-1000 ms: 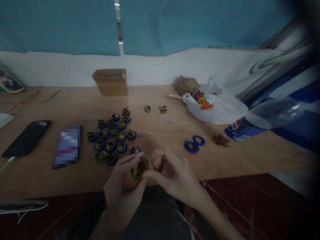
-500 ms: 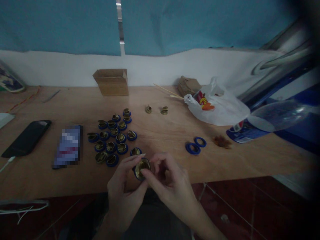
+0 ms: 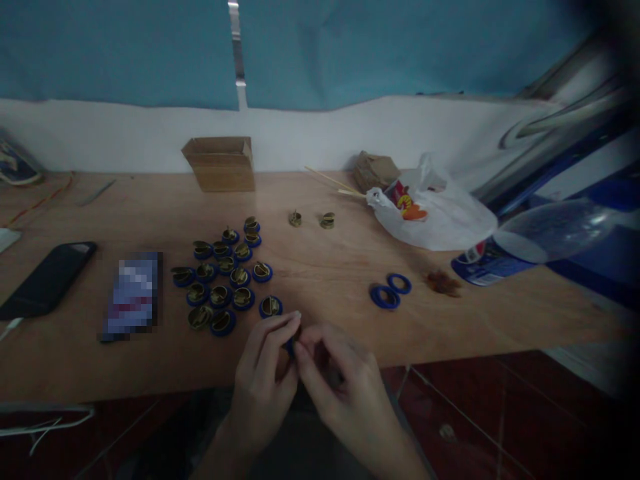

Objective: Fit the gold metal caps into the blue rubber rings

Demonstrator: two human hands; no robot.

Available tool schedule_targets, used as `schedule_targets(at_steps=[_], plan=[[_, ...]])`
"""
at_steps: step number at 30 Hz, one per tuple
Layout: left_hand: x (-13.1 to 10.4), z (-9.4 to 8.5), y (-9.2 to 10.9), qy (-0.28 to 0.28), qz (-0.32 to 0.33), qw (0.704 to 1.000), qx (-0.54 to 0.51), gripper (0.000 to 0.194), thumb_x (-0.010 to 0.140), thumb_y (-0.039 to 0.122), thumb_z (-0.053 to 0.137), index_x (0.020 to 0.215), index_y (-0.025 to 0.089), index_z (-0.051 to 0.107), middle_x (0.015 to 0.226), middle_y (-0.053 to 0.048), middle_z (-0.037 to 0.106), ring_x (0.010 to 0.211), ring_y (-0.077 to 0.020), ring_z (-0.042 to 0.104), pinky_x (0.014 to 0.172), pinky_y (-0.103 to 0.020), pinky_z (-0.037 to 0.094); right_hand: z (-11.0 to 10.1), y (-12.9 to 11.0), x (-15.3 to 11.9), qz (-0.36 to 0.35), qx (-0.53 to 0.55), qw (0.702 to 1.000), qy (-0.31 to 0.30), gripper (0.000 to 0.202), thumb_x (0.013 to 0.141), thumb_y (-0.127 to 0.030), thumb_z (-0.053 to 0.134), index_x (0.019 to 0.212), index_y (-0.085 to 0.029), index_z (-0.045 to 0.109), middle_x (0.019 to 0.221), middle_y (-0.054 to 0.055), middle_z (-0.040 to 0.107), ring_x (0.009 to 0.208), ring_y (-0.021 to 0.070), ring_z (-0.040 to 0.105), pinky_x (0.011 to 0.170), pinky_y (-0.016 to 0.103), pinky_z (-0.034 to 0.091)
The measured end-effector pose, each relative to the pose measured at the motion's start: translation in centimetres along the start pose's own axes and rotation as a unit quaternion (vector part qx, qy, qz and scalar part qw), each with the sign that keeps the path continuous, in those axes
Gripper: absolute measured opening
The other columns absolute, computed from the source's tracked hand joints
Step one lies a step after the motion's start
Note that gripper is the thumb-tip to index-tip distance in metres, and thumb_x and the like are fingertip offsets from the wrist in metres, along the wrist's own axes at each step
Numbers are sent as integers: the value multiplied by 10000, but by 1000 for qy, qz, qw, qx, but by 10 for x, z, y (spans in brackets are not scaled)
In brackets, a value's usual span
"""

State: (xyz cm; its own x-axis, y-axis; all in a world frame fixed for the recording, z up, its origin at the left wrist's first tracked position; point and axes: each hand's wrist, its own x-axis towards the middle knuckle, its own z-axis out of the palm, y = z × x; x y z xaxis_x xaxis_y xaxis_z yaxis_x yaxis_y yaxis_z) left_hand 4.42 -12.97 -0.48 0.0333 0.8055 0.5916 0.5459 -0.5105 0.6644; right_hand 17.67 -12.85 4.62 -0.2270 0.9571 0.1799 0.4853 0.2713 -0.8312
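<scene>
Your left hand [image 3: 263, 383] and right hand [image 3: 345, 393] meet at the near edge of the wooden table [image 3: 325, 267], fingertips pinched together on one small blue-rimmed cap [image 3: 291, 341]. Only a sliver of the cap shows between your fingers; which hand bears the grip, you cannot tell.

The table is bare plywood, running wall to wall. Behind it stands a white strip and a teal wall. Below the edge there is dark red floor tile.

Just left of your hands lies a cluster of finished caps [image 3: 225, 277], brass insides in blue rings, packed close. The nearest one [image 3: 271, 306] sits just beyond your left fingertips. Two loose brass pieces [image 3: 311, 219] lie farther back, apart from the cluster. Two empty blue rings [image 3: 391, 290] lie to the right, touching each other. A brown scrap [image 3: 442, 283] lies beside them.

A cardboard box [image 3: 220, 163] stands at the back. A white plastic bag [image 3: 433, 210] and a plastic bottle on its side [image 3: 530, 241] take up the right. A black phone [image 3: 46, 279] and a blurred-out card [image 3: 131, 295] lie at the left.

The right edge is dark and smeared. The whole frame is dim, and cap detail is hard to read.
</scene>
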Motion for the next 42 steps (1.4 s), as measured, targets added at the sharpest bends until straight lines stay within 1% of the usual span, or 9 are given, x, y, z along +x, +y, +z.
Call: schedule_targets(at_steps=[4, 9, 15, 22, 27, 32, 35, 39, 42], plan=[[0, 0, -2, -12, -23, 999, -21, 342, 855, 114, 571, 1187, 193, 601, 1094, -94, 683, 1024, -205, 667, 870, -337, 589, 4, -1, 0, -42, 36, 998, -31, 114, 901, -136, 484, 814, -192, 533, 779, -3, 541, 690, 116, 541, 618, 241, 433], [0, 1, -4, 11, -70, 997, -2, 440, 784, 125, 665, 1205, 211, 572, 1147, -76, 691, 1068, -219, 669, 930, -364, 568, 0, 11, -3, 29, 58, 997, 51, 63, 905, -204, 535, 850, -212, 504, 704, -38, 499, 599, 108, 510, 538, 228, 415], [0, -1, -4, 0, -91, 996, 1, 443, 757, 95, 670, 1169, 224, 574, 1118, -57, 710, 1029, -213, 695, 864, -344, 600, 14, 11, -6, -3, 40, 998, 45, 116, 851, -152, 550, 953, -203, 524, 919, 25, 541, 723, 126, 569, 609, 236, 479], [-3, 2, -7, 30, -16, 999, -8, 275, 786, 85, 651, 1037, 189, 608, 1051, -72, 715, 990, -198, 696, 849, -334, 598, 32, 12, -9, 7, 15, 997, 75, 42, 878, -162, 525, 887, -197, 504, 863, 24, 533, 731, 143, 553, 645, 254, 478], [-5, -3, -6, -15, -29, 999, 1, 307, 813, 96, 637, 1099, 205, 612, 1065, -76, 682, 1009, -201, 672, 868, -335, 586, 16, 16, -6, 83, 111, 990, 14, 127, 936, -277, 499, 835, -200, 499, 779, 1, 517, 693, 129, 523, 593, 226, 441], [-10, -27, -12, -80, 25, 996, 0, 404, 794, 251, 724, 1174, 215, 594, 1020, -69, 671, 924, -186, 679, 793, -268, 596, 6, 20, -4, 172, 314, 926, -115, 310, 904, -481, 543, 818, -183, 518, 700, -31, 475, 601, 92, 457, 537, 195, 404], [-17, -39, -20, -109, 40, 992, 40, 430, 794, 311, 725, 1187, 205, 586, 1015, -78, 660, 925, -193, 676, 779, -268, 599, 13, 25, -3, 194, 321, 914, -152, 322, 919, -489, 518, 837, -178, 531, 671, -48, 443, 550, 73, 401, 489, 179, 358], [-24, -49, -39, -111, 5, 984, 138, 375, 809, 257, 696, 1167, 211, 591, 1078, -95, 640, 974, -226, 660, 838, -360, 588, 9, 36, 0, 174, 220, 957, -77, 273, 953, -447, 462, 884, -193, 534, 734, -21, 503, 611, 101, 480, 543, 209, 421], [-25, -53, -53, -129, -10, 975, 178, 386, 814, 284, 684, 1184, 235, 585, 1101, -87, 656, 1003, -249, 652, 865, -415, 575, -17, 55, 2, 161, 99, 981, 32, 270, 936, -435, 479, 874, -187, 566, 746, 10, 562, 644, 139, 548, 580, 252, 460]])
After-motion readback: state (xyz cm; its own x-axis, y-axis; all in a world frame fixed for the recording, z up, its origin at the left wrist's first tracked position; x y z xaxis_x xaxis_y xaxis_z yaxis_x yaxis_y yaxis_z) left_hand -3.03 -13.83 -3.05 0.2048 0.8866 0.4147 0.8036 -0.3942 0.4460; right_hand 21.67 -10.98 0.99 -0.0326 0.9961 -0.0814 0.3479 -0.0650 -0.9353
